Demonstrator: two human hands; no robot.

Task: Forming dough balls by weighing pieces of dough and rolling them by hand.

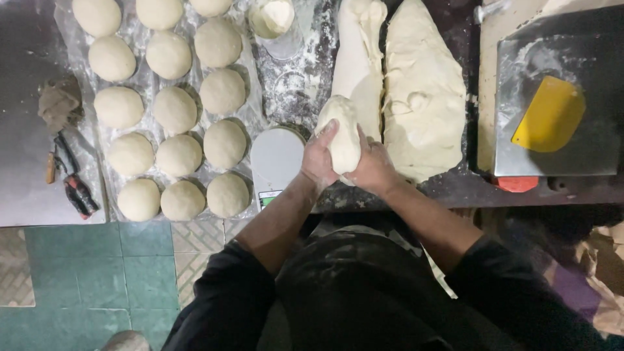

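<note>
Dark and dusted with flour, the counter runs across the upper part of the view, with green floor tiles below its near edge. At the middle of that near edge both hands are closed around one lump of dough: the left hand presses its left side with the fingers wrapped up over it, and the right hand cups it from the right and below, so the lump stands upright between the palms, lifted a little or just resting on the counter; I cannot tell which. Just beside the left hand, at the near edge, stands a small round white scale. Behind the hands, toward the far edge, lies the big mass of dough, touching or almost touching the held lump, and much of it is not yet divided. Toward the left end of the counter, on a floured plastic sheet, sit about seventeen shaped dough balls in three rows, already round and smooth. A cup with flour stands at the far edge. On the right end a yellow scraper lies on a metal tray. So many portions seem finished, and a large part is left.
</note>
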